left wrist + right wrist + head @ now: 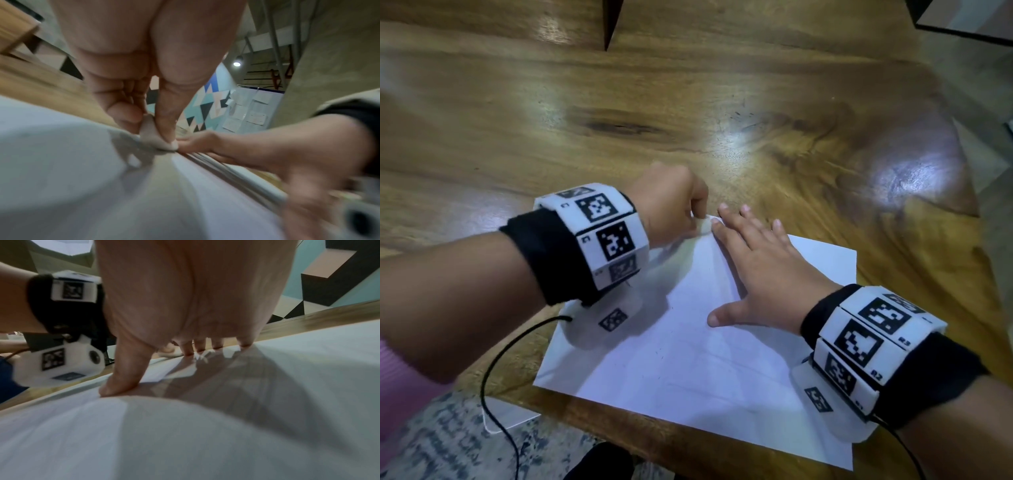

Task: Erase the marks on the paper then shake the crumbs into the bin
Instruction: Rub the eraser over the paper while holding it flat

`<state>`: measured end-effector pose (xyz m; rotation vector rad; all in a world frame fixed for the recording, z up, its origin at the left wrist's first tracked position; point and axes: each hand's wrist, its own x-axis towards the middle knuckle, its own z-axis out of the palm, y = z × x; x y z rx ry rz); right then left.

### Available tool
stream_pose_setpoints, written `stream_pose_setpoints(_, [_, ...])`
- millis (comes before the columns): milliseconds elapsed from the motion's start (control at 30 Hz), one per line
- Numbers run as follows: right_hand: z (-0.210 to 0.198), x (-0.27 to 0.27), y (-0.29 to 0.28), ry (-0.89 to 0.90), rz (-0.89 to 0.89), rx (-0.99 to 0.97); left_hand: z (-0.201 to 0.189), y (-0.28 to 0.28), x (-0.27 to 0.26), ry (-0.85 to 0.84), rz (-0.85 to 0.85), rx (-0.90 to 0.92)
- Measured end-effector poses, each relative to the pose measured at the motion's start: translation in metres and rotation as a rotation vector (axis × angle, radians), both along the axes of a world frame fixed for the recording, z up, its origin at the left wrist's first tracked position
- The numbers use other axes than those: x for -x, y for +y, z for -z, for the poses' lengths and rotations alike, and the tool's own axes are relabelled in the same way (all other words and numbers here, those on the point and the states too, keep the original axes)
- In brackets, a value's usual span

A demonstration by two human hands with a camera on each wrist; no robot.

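Observation:
A white sheet of paper (688, 359) lies near the front edge of the wooden table (688, 102), with a few faint dark specks on it. My left hand (674, 202) pinches a small whitish eraser (152, 136) between thumb and curled fingers and holds it down on the paper's far corner. My right hand (753, 260) lies flat on the paper (205, 434) beside it, fingers straight and spread, its fingertips (724, 208) at the far edge, almost touching the left hand.
The table's front edge runs just under the paper, which overhangs it slightly. Below, a white flat object (510, 414) lies on the speckled floor (431, 445). A black cable (493, 370) hangs from the left wrist. Bare wood stretches beyond the hands.

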<state>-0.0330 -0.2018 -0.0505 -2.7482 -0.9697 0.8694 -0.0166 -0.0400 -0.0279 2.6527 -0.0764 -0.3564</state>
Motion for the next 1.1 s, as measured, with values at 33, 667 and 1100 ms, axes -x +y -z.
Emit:
stream_pose_setpoints(33, [0.000, 0.000, 0.000, 0.003, 0.002, -0.003, 0.002, -0.002, 0.007, 0.030, 0.037, 0.013])
stream_pose_setpoints(667, [0.000, 0.000, 0.000, 0.006, 0.001, 0.012, 0.013, 0.028, 0.027, 0.020, -0.194, 0.116])
stream_pose_setpoints(1100, [-0.001, 0.000, 0.000, 0.014, 0.011, -0.005, 0.006, 0.017, 0.036, 0.022, 0.022, 0.039])
